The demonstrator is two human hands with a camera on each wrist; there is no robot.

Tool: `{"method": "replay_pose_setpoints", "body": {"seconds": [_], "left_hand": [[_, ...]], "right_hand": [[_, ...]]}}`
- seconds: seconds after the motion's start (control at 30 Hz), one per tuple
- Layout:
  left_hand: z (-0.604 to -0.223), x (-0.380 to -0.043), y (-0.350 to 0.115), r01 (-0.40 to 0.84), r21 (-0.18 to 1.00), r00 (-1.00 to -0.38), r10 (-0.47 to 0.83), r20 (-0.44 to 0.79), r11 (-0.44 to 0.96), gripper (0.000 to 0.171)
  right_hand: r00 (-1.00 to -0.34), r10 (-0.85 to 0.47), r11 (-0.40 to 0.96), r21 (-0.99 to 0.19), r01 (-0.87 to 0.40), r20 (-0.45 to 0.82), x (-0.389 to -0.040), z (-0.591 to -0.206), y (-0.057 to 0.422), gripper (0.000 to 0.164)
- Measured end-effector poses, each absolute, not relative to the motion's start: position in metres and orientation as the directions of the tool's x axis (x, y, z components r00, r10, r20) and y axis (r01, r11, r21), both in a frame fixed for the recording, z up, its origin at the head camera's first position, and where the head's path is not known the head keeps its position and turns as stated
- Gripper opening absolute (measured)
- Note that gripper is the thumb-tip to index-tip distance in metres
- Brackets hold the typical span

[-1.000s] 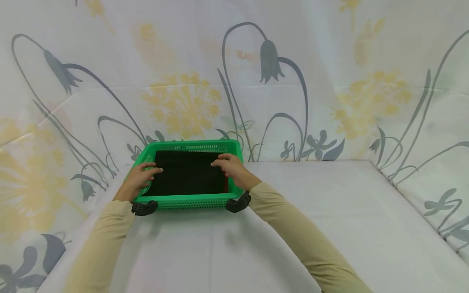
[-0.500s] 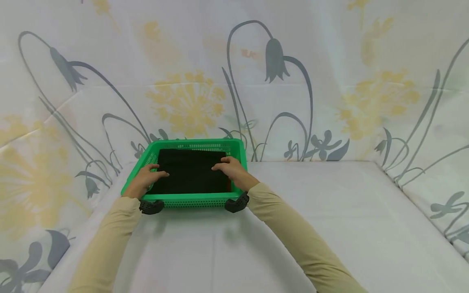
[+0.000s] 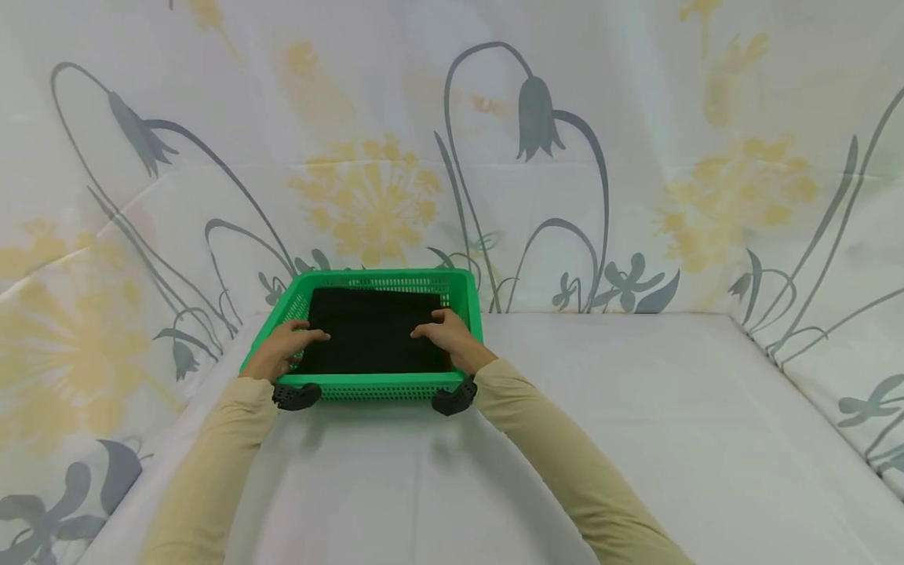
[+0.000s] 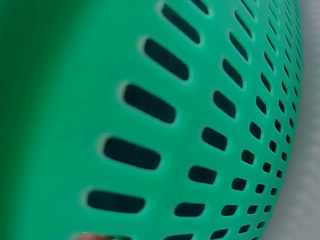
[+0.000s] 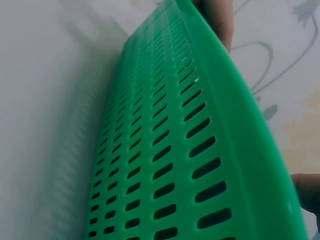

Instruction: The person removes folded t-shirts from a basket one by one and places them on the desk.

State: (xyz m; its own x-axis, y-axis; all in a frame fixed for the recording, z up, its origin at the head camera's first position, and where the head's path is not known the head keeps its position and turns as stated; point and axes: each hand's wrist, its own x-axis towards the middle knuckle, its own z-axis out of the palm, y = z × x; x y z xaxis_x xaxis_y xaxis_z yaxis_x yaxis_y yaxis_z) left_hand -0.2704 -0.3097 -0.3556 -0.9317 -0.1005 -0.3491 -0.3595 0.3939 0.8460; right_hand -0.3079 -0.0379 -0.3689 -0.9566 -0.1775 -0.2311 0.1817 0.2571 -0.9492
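Observation:
A green plastic basket [image 3: 367,380] with slotted walls stands on the white surface against the backdrop. Inside lies a flat black piece that looks like folded cloth [image 3: 370,333]. My left hand [image 3: 282,349] reaches over the basket's front left corner, thumb extended over the black cloth and fingers at its left edge. Across from it, my right hand [image 3: 453,339] comes over the right side, thumb pointing inward above the cloth. Basket wall [image 4: 195,115] fills the left wrist view. In the right wrist view, fingers [image 5: 220,22] show beyond the basket rim [image 5: 245,130].
A sliver of red [image 3: 446,359] shows beside the cloth's right edge. The white table surface [image 3: 621,408] extends right and toward me. A flower-patterned curtain [image 3: 395,118] hangs behind and along both sides. Dark wrist devices [image 3: 453,397] sit just in front of the basket's front wall.
Both hands have come slightly lower and nearer the basket's front. The whole view has shifted a little, with the basket appearing farther right. The black cloth keeps its place in the basket.

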Motion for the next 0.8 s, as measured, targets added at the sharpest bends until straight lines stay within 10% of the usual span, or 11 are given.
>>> {"method": "replay_pose_setpoints", "body": {"seconds": [0.8], "left_hand": [[-0.3595, -0.2712, -0.3128, -0.293, 0.876, -0.951, -0.026, -0.307, 0.384, 0.074]], "right_hand": [[-0.926, -0.238, 0.242, -0.941, 0.237, -0.294, -0.3141, -0.3701, -0.0377, 0.075]]}}
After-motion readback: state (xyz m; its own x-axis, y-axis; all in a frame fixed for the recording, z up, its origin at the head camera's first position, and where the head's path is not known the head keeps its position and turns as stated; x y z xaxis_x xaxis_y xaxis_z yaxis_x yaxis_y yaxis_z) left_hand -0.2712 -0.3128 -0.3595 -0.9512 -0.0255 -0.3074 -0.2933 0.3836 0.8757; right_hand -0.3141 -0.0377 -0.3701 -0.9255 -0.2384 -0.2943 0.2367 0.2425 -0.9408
